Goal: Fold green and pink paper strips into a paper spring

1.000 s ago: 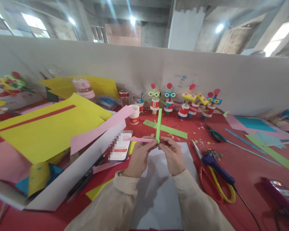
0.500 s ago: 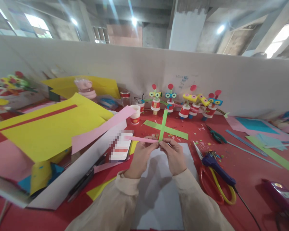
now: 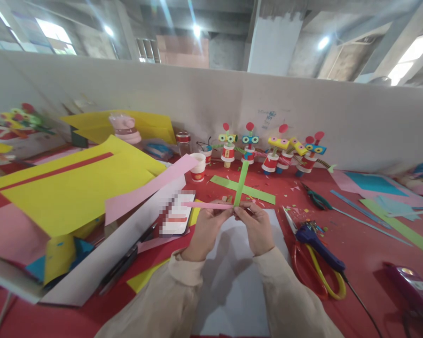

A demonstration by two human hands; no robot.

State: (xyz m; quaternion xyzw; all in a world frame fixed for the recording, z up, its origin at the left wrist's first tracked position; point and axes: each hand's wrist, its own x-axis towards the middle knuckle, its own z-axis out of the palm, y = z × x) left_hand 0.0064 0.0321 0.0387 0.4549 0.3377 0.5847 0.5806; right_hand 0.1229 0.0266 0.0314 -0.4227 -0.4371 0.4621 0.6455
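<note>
Above the white sheet (image 3: pixel 238 291), my left hand (image 3: pixel 207 231) and my right hand (image 3: pixel 256 227) meet fingertip to fingertip. Both pinch the joint where a pink paper strip (image 3: pixel 206 205) and a green paper strip (image 3: pixel 241 182) come together. The pink one points left from the fingers, over the phone (image 3: pixel 179 220); the green one stands up and leans slightly right. My fingers cover the joint itself, so how the strips overlap is hidden. Behind them, another green strip (image 3: pixel 262 193) lies flat on the table.
Scissors (image 3: pixel 305 277) and a purple-handled glue gun (image 3: pixel 320 246) lie at right, with green-handled pliers (image 3: pixel 317 198) beyond. Paper cups (image 3: pixel 198 169) and several paper-cup figures (image 3: pixel 228 152) stand at the back. Yellow sheets (image 3: pixel 81 183) and a white folded board (image 3: pixel 116 244) occupy the left.
The upright green strip tilts a little further to the right. Both hands keep their pinch in nearly the same place.
</note>
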